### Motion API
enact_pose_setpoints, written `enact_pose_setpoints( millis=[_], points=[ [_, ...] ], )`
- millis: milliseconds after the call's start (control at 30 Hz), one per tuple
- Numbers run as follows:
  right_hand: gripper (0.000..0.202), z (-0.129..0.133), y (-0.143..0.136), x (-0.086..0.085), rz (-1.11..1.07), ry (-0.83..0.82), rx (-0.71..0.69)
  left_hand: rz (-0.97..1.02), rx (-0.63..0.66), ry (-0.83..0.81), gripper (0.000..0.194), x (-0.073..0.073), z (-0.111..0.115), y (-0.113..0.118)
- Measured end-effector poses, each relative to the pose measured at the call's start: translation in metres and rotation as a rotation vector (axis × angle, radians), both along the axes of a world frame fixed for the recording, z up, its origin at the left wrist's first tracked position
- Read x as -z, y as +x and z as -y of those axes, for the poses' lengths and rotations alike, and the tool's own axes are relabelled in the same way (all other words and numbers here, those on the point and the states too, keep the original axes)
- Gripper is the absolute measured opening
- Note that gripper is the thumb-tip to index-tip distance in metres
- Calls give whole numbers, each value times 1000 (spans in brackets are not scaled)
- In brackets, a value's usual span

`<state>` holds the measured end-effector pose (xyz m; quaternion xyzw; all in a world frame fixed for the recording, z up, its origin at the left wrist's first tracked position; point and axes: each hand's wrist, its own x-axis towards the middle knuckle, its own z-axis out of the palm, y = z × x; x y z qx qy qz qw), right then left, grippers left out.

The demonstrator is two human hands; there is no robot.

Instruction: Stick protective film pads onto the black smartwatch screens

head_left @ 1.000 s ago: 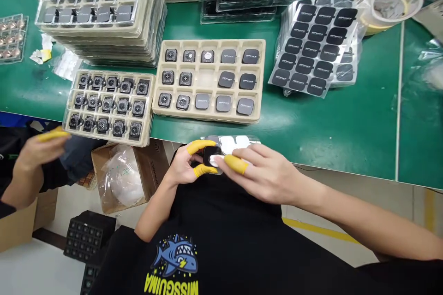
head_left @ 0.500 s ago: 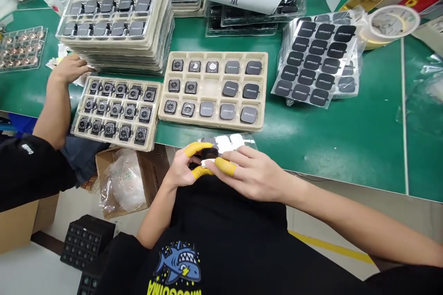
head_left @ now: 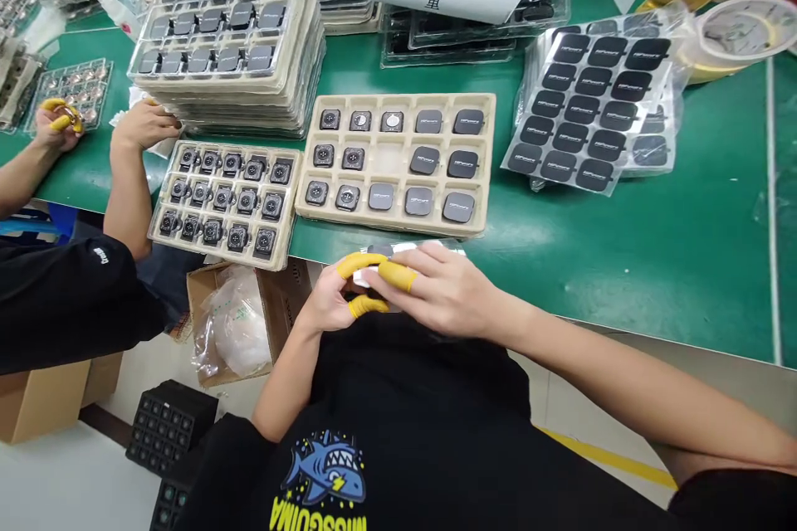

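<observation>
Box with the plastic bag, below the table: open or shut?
Open: the plastic bag inside the box shows through its uncovered top.

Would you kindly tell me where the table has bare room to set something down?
The widest patch of green tabletop lies right of the beige rectangular tray with one unfilled compartment, nearer the person than the sheets of black square stickers. The left is crowded with another beige tray and a tall tray stack.

Green table: two compartmented trays, tray stacks, label sheets.
</observation>
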<state>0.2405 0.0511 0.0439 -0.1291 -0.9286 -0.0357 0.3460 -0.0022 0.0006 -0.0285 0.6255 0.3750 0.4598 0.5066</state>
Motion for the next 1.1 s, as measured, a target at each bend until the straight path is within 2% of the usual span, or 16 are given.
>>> enact_pose_setpoints(
  millis=[100, 267, 367, 467, 600, 767, 933, 1033, 1100],
  points=[
    [23, -1, 4, -1, -4, 17, 48, 54, -23, -73, 74, 2, 1, -1],
    [23, 3, 6, -7, 52, -6, -66, 44, 27, -85, 69, 1, 3, -1],
    [24, -2, 4, -9, 57, 28, 7, 58, 29, -53, 74, 1, 1, -1],
    [25, -3, 6, -9, 49, 32, 47, 73, 16, -100, 78, 0, 1, -3],
    [26, 4, 5, -8, 32, -47, -62, 48, 40, -104, 68, -3, 1, -4],
    [24, 6, -4, -10, 25, -62, -62, 6, 94, -38, 60, -5, -4, -5],
    [24, 1, 31, -21, 80, -137, -113, 129, 7, -132, 71, -11, 0, -11],
    [23, 4, 53, -30, -20, -137, 26, 218, -32, -141, 73, -16, 6, -11],
    [27, 8, 55, -37, -61, -134, 88, 244, -54, -141, 75, -19, 8, -8]
  ],
)
